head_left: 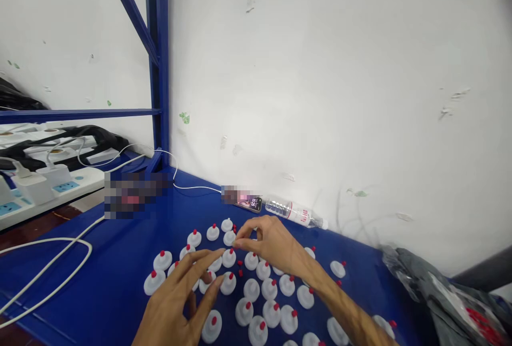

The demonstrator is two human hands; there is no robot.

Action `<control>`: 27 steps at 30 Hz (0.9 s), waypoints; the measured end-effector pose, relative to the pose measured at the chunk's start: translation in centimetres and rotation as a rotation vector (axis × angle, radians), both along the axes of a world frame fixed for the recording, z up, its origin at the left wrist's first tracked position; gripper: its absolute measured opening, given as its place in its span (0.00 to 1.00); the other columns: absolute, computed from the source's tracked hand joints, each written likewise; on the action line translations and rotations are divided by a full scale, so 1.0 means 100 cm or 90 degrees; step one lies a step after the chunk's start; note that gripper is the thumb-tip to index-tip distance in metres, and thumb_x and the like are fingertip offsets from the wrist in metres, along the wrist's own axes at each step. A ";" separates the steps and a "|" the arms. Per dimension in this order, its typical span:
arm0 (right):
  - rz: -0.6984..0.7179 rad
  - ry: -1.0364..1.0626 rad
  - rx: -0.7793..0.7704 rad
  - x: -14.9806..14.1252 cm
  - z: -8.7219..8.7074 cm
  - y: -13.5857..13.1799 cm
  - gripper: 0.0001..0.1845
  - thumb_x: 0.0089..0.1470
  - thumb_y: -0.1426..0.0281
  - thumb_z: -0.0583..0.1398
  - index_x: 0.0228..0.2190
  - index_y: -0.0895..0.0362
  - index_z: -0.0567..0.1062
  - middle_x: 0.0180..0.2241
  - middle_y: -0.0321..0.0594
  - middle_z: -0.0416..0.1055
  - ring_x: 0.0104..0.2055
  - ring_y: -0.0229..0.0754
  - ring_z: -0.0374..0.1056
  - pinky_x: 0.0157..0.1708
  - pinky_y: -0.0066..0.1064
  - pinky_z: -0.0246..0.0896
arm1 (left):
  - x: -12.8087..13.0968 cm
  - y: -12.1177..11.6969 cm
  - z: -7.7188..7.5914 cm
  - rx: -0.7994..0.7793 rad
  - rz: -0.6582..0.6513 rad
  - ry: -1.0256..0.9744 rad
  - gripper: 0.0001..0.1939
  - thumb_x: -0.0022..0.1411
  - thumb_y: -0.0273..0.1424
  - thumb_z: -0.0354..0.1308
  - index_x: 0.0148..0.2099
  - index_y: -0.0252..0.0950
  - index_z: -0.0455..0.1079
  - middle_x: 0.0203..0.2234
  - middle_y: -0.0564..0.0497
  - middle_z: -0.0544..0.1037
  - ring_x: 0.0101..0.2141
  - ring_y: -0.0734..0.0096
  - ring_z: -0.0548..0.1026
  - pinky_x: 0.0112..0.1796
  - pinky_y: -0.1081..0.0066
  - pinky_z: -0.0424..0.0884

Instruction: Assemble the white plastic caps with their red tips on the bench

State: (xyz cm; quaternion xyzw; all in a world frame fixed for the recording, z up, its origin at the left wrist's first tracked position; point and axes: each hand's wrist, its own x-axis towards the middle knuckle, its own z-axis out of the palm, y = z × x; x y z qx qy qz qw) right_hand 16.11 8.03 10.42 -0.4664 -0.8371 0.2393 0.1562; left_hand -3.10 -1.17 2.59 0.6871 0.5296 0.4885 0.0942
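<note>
Many white round lids (245, 311), most with a small red cap on a central nozzle, stand spread over the blue tabletop (120, 282). My left hand (182, 292) hovers low over the lids on the left, thumb and fingers apart, holding nothing visible. My right hand (270, 242) reaches across from the right, thumb and forefinger pinched beside a white lid (229, 238) near the back. Whatever is in that pinch is too small to make out. Loose red caps (240, 270) lie between the lids. One lid (252, 290) shows no red cap. Both hands hide some lids.
Along the wall lie a phone (253, 203) on a white cable and a clear plastic bottle (296, 214) on its side. At left are a power strip (76, 188) and a blue metal frame (162, 69). Grey fabric and plastic (436, 292) fill the right corner.
</note>
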 end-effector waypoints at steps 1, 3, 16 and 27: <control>0.014 0.064 -0.060 0.000 0.003 -0.008 0.11 0.58 0.57 0.63 0.34 0.50 0.81 0.29 0.29 0.76 0.25 0.33 0.63 0.26 0.25 0.55 | 0.002 0.000 0.001 0.013 -0.005 -0.011 0.14 0.67 0.43 0.56 0.54 0.54 0.69 0.44 0.60 0.78 0.22 0.83 0.77 0.26 0.84 0.76; 0.031 0.198 -0.183 -0.002 0.002 -0.024 0.14 0.55 0.55 0.66 0.33 0.52 0.81 0.27 0.31 0.75 0.24 0.33 0.59 0.23 0.24 0.53 | 0.003 -0.001 0.002 0.034 -0.014 -0.024 0.14 0.66 0.43 0.58 0.53 0.55 0.70 0.43 0.60 0.79 0.23 0.83 0.78 0.28 0.84 0.77; -0.031 0.022 -0.032 0.008 0.006 -0.031 0.12 0.64 0.63 0.57 0.37 0.49 0.81 0.35 0.31 0.78 0.29 0.35 0.69 0.29 0.27 0.59 | -0.016 -0.004 0.006 0.008 0.021 -0.047 0.14 0.67 0.41 0.56 0.51 0.53 0.77 0.43 0.56 0.83 0.31 0.72 0.83 0.32 0.80 0.80; 0.023 -0.301 0.142 -0.008 -0.047 -0.005 0.04 0.56 0.74 0.63 0.31 0.56 0.80 0.35 0.41 0.75 0.37 0.45 0.73 0.29 0.32 0.54 | -0.024 -0.009 0.024 -0.110 0.124 -0.109 0.16 0.64 0.50 0.54 0.45 0.49 0.75 0.36 0.57 0.82 0.27 0.73 0.81 0.29 0.79 0.78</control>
